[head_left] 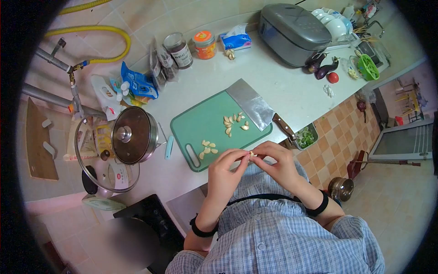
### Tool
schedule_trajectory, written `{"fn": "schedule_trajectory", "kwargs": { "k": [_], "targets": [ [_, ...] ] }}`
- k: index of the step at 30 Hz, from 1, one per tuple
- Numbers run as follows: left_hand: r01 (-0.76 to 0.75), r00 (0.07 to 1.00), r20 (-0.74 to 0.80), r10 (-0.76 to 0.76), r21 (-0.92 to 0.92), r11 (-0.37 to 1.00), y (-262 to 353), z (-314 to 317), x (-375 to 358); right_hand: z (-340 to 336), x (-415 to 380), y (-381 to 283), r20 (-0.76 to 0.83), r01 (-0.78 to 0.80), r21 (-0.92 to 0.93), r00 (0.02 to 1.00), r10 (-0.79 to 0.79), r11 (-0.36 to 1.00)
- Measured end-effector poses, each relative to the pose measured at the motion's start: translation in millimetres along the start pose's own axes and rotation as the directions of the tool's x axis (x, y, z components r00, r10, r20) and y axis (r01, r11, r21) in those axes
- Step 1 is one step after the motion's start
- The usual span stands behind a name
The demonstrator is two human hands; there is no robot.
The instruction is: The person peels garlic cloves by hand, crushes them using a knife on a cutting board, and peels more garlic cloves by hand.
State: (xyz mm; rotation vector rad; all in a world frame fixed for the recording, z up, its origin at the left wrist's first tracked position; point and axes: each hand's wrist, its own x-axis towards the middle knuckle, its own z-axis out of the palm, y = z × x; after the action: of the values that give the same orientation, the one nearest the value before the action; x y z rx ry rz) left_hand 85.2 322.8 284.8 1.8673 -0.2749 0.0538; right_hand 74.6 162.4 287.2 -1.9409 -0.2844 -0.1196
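Between the fingertips of both hands, near the board's front edge, is a small garlic clove point(252, 154). My left hand point(226, 166) pinches it from one side, and my right hand point(278, 163) pinches it from the other. Just beyond lies a green cutting board point(196, 121). Several pale, smooth cloves point(207, 144) rest near its handle slot. Another group of cloves point(227, 121), looking more like they have skin on, is spread towards the right. A cleaver point(253, 104) with a wooden handle lies flat across the board's right end, its handle jutting past the counter edge.
A lidded pot point(133, 134) and a teal-handled tool point(169, 147) are left of the board. Behind stand jars point(204, 44), a tissue pack point(236, 40) and a garlic bulb point(230, 54). A rice cooker point(294, 34), eggplants point(326, 68) and a tomato point(333, 77) sit further right.
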Motion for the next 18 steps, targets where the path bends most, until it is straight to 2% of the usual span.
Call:
{"fn": "schedule_trajectory", "kwargs": {
  "k": [1, 3, 7, 11, 12, 13, 14, 15, 16, 18],
  "targets": [
    [0.000, 1.000, 0.000, 0.000, 0.001, 1.000, 3, 1, 0, 0, 0, 0, 0.000, -0.014, -0.005, 1.000, 0.014, 1.000],
    [-0.065, 0.997, -0.032, 0.070, 0.126, 0.990, 7, 3, -1, 0, 0, 0, 0.000, -0.019, -0.015, 1.000, 0.019, 1.000],
    [-0.069, 0.997, -0.015, 0.072, 0.141, 0.988, 6, 3, 2, -1, 0, -2, 0.005, -0.049, -0.015, 0.999, 0.049, 0.999],
    [0.017, 0.999, -0.029, -0.018, -0.031, 0.999, 1, 3, 3, -1, 0, -2, 0.038, -0.099, 0.068, 0.995, 0.096, 0.993],
    [0.057, 0.997, -0.036, -0.061, -0.105, 0.993, 0, 3, 3, 0, -1, 1, 0.050, -0.173, 0.185, 0.985, 0.167, 0.967],
    [0.057, 0.997, -0.036, -0.061, -0.106, 0.993, -2, 2, 3, 1, -2, 3, 0.071, -0.244, 0.298, 0.970, 0.234, 0.923],
    [0.112, 0.993, -0.014, -0.116, -0.179, 0.977, -5, 2, 3, 2, -2, 4, 0.070, -0.244, 0.298, 0.970, 0.234, 0.923],
    [0.167, 0.986, 0.013, -0.169, -0.251, 0.954, -7, 2, 2, 2, -1, 6, 0.087, -0.279, 0.383, 0.960, 0.266, 0.881],
    [0.167, 0.986, 0.013, -0.169, -0.251, 0.954, -8, 1, 2, 2, -1, 7, 0.107, -0.311, 0.464, 0.949, 0.296, 0.829],
    [0.229, 0.973, 0.038, -0.228, -0.317, 0.920, -9, 0, 1, 2, 0, 9, 0.135, -0.340, 0.508, 0.939, 0.316, 0.792]
  ]
}}
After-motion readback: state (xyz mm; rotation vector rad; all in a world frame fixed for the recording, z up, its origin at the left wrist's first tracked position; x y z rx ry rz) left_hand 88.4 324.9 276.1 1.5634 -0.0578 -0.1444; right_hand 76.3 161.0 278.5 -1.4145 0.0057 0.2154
